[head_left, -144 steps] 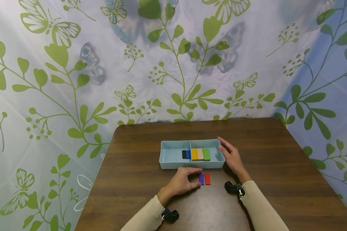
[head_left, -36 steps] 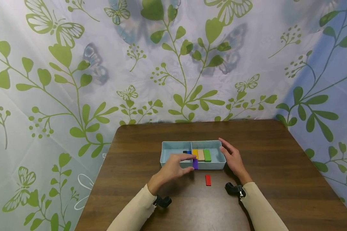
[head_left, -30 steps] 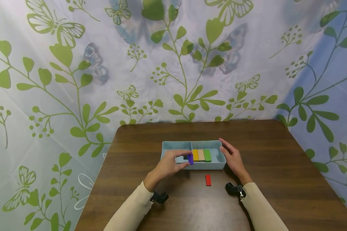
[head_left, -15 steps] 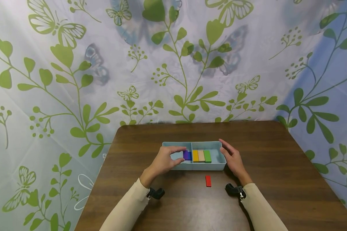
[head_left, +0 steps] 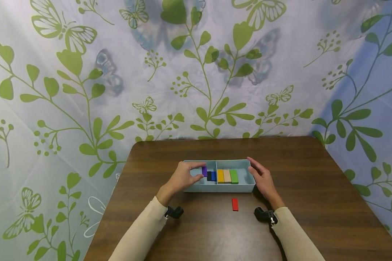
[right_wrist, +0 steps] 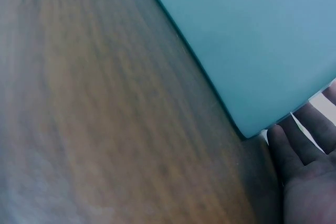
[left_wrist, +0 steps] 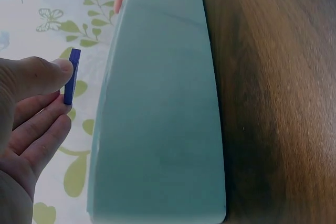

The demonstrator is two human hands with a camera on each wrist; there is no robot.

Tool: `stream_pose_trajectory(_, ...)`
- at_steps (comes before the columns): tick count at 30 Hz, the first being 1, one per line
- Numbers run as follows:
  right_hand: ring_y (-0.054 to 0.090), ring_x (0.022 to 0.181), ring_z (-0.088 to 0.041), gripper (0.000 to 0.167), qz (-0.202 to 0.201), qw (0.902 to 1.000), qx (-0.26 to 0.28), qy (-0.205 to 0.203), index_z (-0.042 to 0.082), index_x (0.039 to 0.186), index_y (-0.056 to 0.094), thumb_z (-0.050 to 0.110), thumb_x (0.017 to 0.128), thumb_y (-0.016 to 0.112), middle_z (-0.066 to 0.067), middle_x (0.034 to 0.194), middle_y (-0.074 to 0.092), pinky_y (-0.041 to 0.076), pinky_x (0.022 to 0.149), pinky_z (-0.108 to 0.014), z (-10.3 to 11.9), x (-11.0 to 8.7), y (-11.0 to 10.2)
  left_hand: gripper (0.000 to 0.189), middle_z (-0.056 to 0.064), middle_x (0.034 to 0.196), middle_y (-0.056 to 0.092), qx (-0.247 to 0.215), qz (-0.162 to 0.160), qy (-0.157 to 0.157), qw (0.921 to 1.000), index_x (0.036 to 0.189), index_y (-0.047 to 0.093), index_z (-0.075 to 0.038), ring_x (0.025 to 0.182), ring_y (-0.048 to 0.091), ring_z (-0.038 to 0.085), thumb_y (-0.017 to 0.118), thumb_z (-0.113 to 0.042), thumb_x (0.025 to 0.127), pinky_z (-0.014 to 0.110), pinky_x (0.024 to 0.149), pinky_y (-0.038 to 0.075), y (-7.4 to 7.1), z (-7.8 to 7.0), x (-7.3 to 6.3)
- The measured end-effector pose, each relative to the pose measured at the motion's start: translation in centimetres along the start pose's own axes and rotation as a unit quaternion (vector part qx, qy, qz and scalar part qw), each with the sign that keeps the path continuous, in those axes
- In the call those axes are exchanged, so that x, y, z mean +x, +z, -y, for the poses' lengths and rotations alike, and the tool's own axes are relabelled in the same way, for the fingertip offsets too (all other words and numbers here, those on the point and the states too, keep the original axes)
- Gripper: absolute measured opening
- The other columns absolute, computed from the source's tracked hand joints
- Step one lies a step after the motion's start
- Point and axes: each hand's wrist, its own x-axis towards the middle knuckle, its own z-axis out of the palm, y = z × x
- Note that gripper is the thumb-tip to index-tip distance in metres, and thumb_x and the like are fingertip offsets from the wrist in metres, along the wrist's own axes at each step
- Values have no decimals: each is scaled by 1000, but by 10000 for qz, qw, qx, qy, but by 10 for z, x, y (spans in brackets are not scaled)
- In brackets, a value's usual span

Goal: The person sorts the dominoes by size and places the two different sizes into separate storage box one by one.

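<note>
My left hand point(head_left: 179, 177) pinches a thin purple block point(head_left: 204, 171) between thumb and fingers, over the left compartment of a pale blue two-part box point(head_left: 235, 188). The left wrist view shows that purple block point(left_wrist: 72, 77) edge-on, held above the box's rim. Just right of it in the same compartment lie a black block point(head_left: 209, 176) and a blue block point(head_left: 213, 176), against the divider. Yellow point(head_left: 220, 176), tan point(head_left: 227, 176) and green point(head_left: 234, 177) blocks line up in the right compartment. My right hand point(head_left: 262, 179) rests at the box's right end, fingers extended along its wall.
A red block point(head_left: 235, 204) lies on the brown wooden table point(head_left: 215, 232) in front of the box. Behind the table hangs a cloth point(head_left: 170, 72) printed with leaves and butterflies. Each wrist wears a black camera mount point(head_left: 264, 214).
My left hand has lifted the purple block from beside the red one, brought it over the box's front wall, then moved it left past the black and blue blocks. My right hand stays put.
</note>
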Motion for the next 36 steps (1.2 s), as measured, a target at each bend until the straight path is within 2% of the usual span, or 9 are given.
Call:
stream_pose_trajectory(9, 43, 159, -32, 52, 1, 10000, 21, 57, 25, 165, 52, 37, 115, 58, -7, 172, 48, 32, 109, -6, 0, 0, 0, 43, 14, 133, 79, 20, 351, -190, 9992, 136, 76, -1, 122, 77, 34, 87, -7, 94, 47, 107, 61, 2, 12, 6)
stream_pose_trajectory(17, 42, 161, -30, 51, 30, 9998, -26, 174, 27, 166, 51, 37, 116, 57, -4, 173, 47, 33, 119, -23, 1, 0, 0, 45, 14, 137, 77, 162, 770, -353, 9963, 139, 73, 1, 125, 75, 32, 84, -7, 96, 47, 108, 60, 5, 18, 12)
stream_pose_trajectory(24, 41, 161, -31, 51, 23, 9999, 16, 129, 26, 165, 52, 35, 116, 58, -5, 172, 47, 32, 113, -12, 1, 1, 0, 44, 15, 137, 77, 565, 1042, -259, 9926, 139, 72, 2, 126, 75, 30, 83, -5, 97, 47, 109, 60, 8, 22, 17)
stream_pose_trajectory(27, 41, 161, -31, 51, 21, 9999, -6, 130, 26, 165, 51, 35, 116, 57, -5, 173, 47, 34, 123, -24, 1, 1, 0, 44, 15, 137, 77, 690, 1192, -301, 9900, 140, 72, 2, 125, 76, 29, 82, -6, 97, 46, 108, 60, 11, 23, 20)
stream_pose_trajectory(29, 40, 161, -32, 52, 26, 9999, 5, 135, 25, 166, 50, 35, 116, 57, -6, 173, 46, 35, 130, -41, 0, 1, 0, 44, 15, 138, 76, 729, 1311, -342, 9881, 140, 72, 2, 125, 75, 29, 82, -6, 98, 45, 109, 60, 12, 23, 21)
stream_pose_trajectory(32, 40, 161, -35, 52, 20, 9999, 37, 156, 22, 167, 50, 33, 116, 56, -9, 173, 45, 30, 131, -63, 0, 1, 0, 45, 16, 139, 76, 817, 1490, -393, 9847, 141, 71, 2, 127, 74, 29, 81, -6, 98, 45, 110, 59, 13, 23, 23)
stream_pose_trajectory(36, 38, 162, -39, 52, 25, 9997, 136, 194, 14, 166, 49, 25, 116, 56, -15, 174, 44, 26, 130, -69, 7, -1, 2, 44, 15, 140, 75, 940, 1661, -432, 9807, 141, 71, 1, 128, 73, 29, 81, -7, 99, 46, 112, 58, 15, 25, 25)
